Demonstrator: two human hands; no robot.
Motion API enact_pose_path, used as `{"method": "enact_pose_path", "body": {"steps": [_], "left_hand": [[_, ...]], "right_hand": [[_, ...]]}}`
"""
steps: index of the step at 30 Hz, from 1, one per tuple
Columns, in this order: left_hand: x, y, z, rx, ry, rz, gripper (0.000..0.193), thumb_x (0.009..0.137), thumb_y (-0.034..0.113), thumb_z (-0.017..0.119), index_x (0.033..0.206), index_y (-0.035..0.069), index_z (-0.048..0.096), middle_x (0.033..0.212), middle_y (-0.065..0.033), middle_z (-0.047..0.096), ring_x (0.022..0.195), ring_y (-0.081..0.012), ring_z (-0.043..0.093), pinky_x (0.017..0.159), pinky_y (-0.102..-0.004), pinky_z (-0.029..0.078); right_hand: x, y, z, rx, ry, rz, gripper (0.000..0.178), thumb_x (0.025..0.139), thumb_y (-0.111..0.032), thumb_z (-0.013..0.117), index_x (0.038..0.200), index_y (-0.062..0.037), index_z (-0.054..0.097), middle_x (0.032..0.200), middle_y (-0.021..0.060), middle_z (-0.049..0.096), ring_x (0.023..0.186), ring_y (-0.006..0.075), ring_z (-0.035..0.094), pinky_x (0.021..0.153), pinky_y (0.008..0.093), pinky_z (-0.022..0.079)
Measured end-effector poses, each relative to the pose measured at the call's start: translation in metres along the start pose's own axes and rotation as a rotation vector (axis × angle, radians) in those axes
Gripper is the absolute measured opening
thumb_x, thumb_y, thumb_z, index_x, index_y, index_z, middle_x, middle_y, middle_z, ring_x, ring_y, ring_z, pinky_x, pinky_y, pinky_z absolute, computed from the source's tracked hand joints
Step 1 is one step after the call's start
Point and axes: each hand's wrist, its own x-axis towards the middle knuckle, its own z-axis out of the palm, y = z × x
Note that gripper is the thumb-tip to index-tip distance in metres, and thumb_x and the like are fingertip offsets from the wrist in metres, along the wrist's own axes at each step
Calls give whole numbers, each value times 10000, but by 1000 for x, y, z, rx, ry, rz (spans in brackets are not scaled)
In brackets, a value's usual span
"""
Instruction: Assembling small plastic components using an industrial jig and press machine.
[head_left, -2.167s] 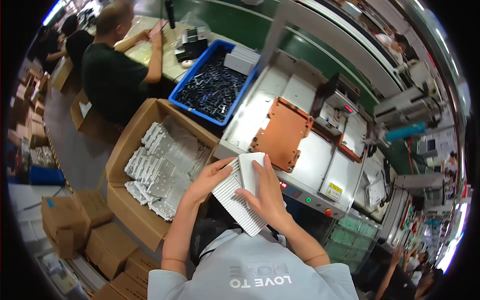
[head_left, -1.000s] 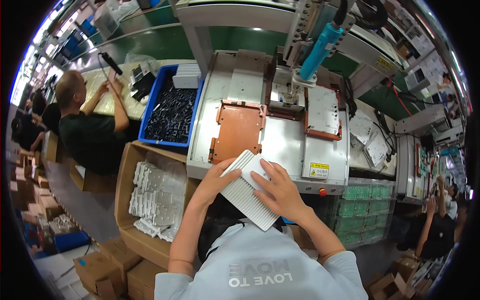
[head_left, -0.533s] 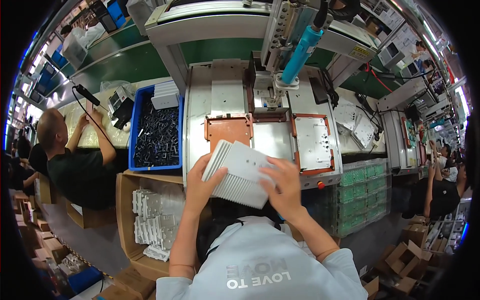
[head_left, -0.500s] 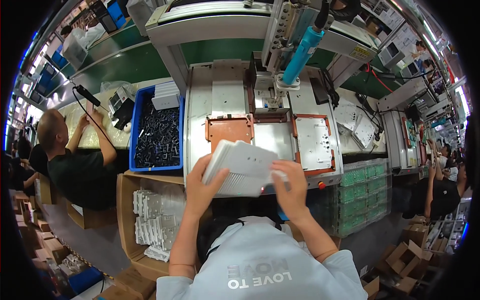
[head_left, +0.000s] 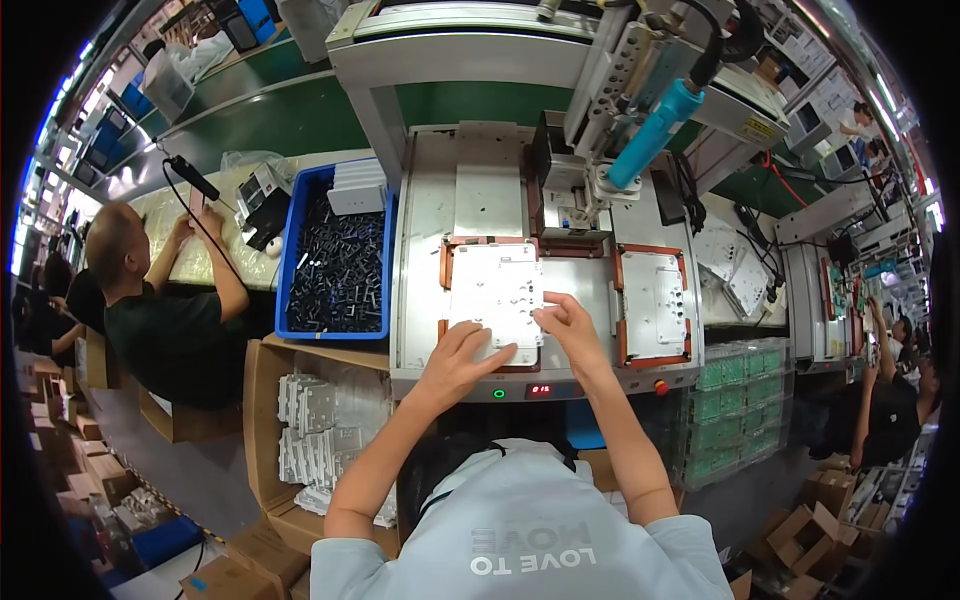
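A flat white plastic housing (head_left: pixel 497 292), its side with small holes and posts facing up, lies over the left reddish-brown fixture (head_left: pixel 446 268) on the machine bed. My left hand (head_left: pixel 452 368) grips its near left part, thumb and fingers apart on the surface. At its right edge, my right hand (head_left: pixel 574 335) has thumb and forefinger against the rim. How far the fingers reach underneath is hidden. Another white housing (head_left: pixel 653 305) sits in the right fixture (head_left: pixel 622 338). Behind the two fixtures stands the machine's head with a teal cylinder (head_left: pixel 655 135).
A blue bin (head_left: pixel 283 300) of small black parts, with white pieces on top, stands left. Below it, a cardboard box (head_left: pixel 262 430) holds stacked white housings. Clear trays of green boards (head_left: pixel 738 400) stand right. A red button (head_left: pixel 661 387) is on the machine's front. A co-worker (head_left: pixel 165 320) sits left.
The white housing has come down from in front of me onto the left fixture and been turned, now showing its holes and posts. Both hands moved with it. My view has shifted slightly.
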Motion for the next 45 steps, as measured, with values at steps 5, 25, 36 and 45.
{"method": "enact_pose_path", "body": {"steps": [5,25,36,45], "left_hand": [[-4,2,-6,-117,-46,-130,509,724,167,730,1218,202,615,1062,-91,534,1029,-282,520,890,-395,479],[36,-12,40,-52,-145,-439,501,853,208,652,1312,115,472,1362,-153,390,1310,-433,302,1065,-583,271],[53,-4,36,148,-386,-466,748,777,420,698,1416,188,385,1433,-138,347,1321,-451,272,1030,-621,275],[52,-2,41,194,-408,-453,770,767,422,707,1420,190,369,1433,-141,344,1310,-462,282,1016,-632,279]], "right_hand": [[16,20,0,-313,132,-78,193,888,-194,649,992,-35,614,815,-9,573,761,79,501,735,237,425],[19,21,-3,-32,9,111,226,886,-225,677,973,-37,589,863,10,604,808,65,530,746,216,418],[42,11,-7,-237,168,-106,323,912,-210,622,1193,-62,561,841,5,594,716,49,505,654,227,416],[116,-14,-20,-486,-53,-282,299,888,-234,626,1134,-68,657,767,53,620,688,113,528,653,263,442]]}}
